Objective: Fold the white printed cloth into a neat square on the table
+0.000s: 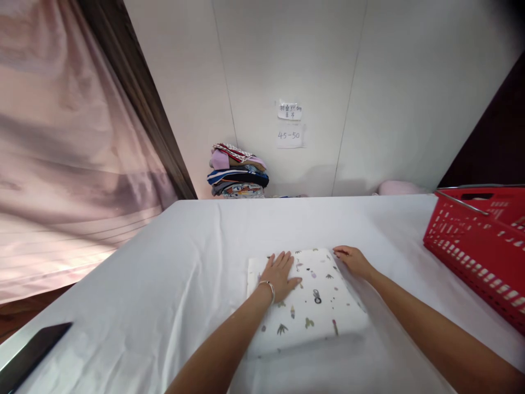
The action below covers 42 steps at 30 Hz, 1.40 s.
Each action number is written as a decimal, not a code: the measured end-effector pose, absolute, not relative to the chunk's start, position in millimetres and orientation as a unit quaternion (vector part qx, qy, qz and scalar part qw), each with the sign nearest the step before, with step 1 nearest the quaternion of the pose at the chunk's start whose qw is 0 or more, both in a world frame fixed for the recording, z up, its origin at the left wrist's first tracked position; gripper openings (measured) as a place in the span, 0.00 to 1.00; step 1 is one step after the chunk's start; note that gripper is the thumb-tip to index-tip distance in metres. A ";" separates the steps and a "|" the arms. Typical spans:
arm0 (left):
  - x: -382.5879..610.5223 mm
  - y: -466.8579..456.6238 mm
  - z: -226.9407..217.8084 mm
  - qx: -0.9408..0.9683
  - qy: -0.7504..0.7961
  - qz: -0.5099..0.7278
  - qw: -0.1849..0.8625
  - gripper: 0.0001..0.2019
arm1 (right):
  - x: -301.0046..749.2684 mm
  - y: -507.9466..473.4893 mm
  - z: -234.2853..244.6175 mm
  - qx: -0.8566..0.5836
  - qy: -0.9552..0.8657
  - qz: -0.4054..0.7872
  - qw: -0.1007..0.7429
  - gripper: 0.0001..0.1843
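Note:
A white folded cloth (pixel 324 306) printed with small plants, pencils and other motifs lies as a thick, roughly square bundle on the table. My left hand (pixel 281 278), with a bangle at the wrist, rests flat on its upper left part, fingers stretched out. At the far right corner of the bundle is my right hand (pixel 353 261), its fingers drawn together with the tips right by the cloth's edge. Whether they pinch any fabric is too small to tell.
A white sheet covers the table (pixel 180 262). On the right stands a red plastic basket (pixel 471 246) with a metal handle. A dark flat object (pixel 35 353) lies at the near left. Beyond the far edge is a stack of folded fabrics (pixel 238 172) against the wall.

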<state>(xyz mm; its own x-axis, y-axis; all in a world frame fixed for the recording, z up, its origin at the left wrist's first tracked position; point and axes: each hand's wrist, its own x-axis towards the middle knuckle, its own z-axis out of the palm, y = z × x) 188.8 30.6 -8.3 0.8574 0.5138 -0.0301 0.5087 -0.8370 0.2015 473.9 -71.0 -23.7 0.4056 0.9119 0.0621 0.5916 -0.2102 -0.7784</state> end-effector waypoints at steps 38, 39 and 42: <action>187.0 30.2 -0.9 0.955 0.279 -0.003 0.096 0.36 | 469.0 -37.3 -9.6 -0.661 -0.552 0.353 0.366 0.18; 187.1 30.0 -0.6 0.955 0.280 -0.003 0.097 0.36 | 469.2 -38.7 -8.3 -0.657 -0.550 0.362 0.367 0.18; 187.0 29.8 -0.5 0.955 0.279 -0.001 0.097 0.36 | 470.4 -40.6 -6.2 -0.655 -0.542 0.372 0.372 0.15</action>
